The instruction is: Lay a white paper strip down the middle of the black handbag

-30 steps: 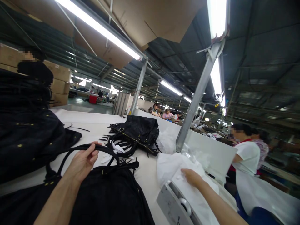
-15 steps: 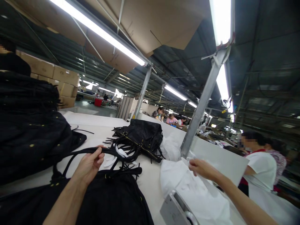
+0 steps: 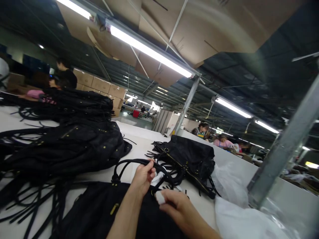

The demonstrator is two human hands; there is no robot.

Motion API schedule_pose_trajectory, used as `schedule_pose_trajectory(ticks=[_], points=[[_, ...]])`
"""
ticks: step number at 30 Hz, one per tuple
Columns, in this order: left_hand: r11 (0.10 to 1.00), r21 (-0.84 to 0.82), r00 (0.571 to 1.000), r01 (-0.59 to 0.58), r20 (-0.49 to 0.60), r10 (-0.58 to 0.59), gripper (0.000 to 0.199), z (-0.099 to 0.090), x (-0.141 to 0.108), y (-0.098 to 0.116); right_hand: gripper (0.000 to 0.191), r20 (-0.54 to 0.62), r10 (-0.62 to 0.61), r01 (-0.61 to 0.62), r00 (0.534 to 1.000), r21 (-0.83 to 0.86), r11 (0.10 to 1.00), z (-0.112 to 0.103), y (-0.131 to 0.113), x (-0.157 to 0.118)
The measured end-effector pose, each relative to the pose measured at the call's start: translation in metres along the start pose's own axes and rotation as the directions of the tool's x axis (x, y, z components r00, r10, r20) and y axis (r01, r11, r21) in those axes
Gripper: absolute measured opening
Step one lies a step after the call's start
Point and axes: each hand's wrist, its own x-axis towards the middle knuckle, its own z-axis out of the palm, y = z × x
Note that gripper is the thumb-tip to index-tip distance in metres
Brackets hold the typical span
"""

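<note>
A black handbag point(image 3: 94, 202) with gold-coloured fittings lies right in front of me on the white table. Its long handle point(image 3: 132, 161) is raised, and the closed fingers of my left hand point(image 3: 143, 177) grip it. Close beside, over the bag, my right hand point(image 3: 180, 209) pinches a small white piece point(image 3: 160, 198) between thumb and fingers. I cannot tell whether this is paper or foam. More white scraps point(image 3: 157, 178) show behind the handle. Just beyond lies another black bag point(image 3: 191, 154), with fringes and a gold-coloured zip.
Black fringed bags point(image 3: 84, 142) are piled on the left. Clear plastic point(image 3: 230, 182) and a white sheet-like bundle point(image 3: 249, 219) lie right, near a metal post point(image 3: 281, 162). A low white partition point(image 3: 229, 159) runs behind. Several people sit or stand farther off; cartons point(image 3: 102, 84) are stacked behind.
My right hand has come leftward from the white bundle to beside the handle, a white piece now plain in its fingers. My left hand keeps the handle. The view has swung left.
</note>
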Motion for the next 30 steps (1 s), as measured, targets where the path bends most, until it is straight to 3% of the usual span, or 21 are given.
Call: schedule_pose_trajectory(ticks=[2,4,9,14,16,19,21,23,25,26,30], points=[[0.999,0.039,1.0,-0.008,-0.019,0.009,0.027,-0.004,0.002,-0.001,0.011,-0.028,-0.194,0.191,0.981,-0.088,0.978,0.016,0.004,0.013],[0.997,0.08,0.998,-0.025,-0.05,0.029,0.03,-0.008,0.004,-0.001,0.013,-0.035,-0.308,0.3,0.951,-0.153,0.942,0.025,0.014,0.026],[0.989,0.13,0.989,-0.072,-0.118,0.088,0.03,-0.015,0.005,0.002,0.015,-0.087,-0.352,0.328,0.932,-0.208,0.921,0.024,0.034,0.051],[0.994,0.07,0.99,-0.089,-0.1,0.096,0.032,-0.007,0.006,-0.002,0.017,-0.081,-0.397,0.381,0.914,-0.162,0.91,0.016,0.02,0.055],[0.994,0.04,0.992,-0.101,-0.065,0.104,0.034,-0.002,0.005,-0.005,0.02,-0.177,-0.328,0.311,0.928,-0.118,0.943,0.018,0.011,0.055],[0.993,0.02,0.993,-0.116,-0.034,0.117,0.041,0.001,0.003,-0.006,0.027,-0.318,-0.007,0.071,0.948,0.19,0.979,0.022,-0.001,0.06],[0.992,0.029,0.992,-0.125,-0.024,0.126,0.045,0.001,0.002,-0.006,0.035,-0.309,0.188,-0.026,0.932,0.46,0.887,0.023,-0.008,0.066],[0.99,0.059,0.991,-0.132,-0.004,0.132,0.047,0.002,0.001,-0.006,0.058,-0.303,0.294,-0.054,0.907,0.607,0.793,0.018,-0.015,0.075],[0.984,0.105,0.989,-0.146,0.033,0.143,0.046,0.003,0.0,-0.005,0.076,-0.288,0.358,-0.102,0.888,0.636,0.765,0.011,-0.02,0.084],[0.979,0.132,0.987,-0.158,0.054,0.152,0.045,0.004,-0.001,-0.005,0.076,-0.271,0.365,-0.127,0.891,0.623,0.772,0.007,-0.022,0.089],[0.939,0.276,0.978,-0.203,0.109,0.18,0.041,0.003,-0.005,0.001,0.044,-0.242,0.26,-0.102,0.935,0.518,0.85,-0.004,-0.024,0.104]])
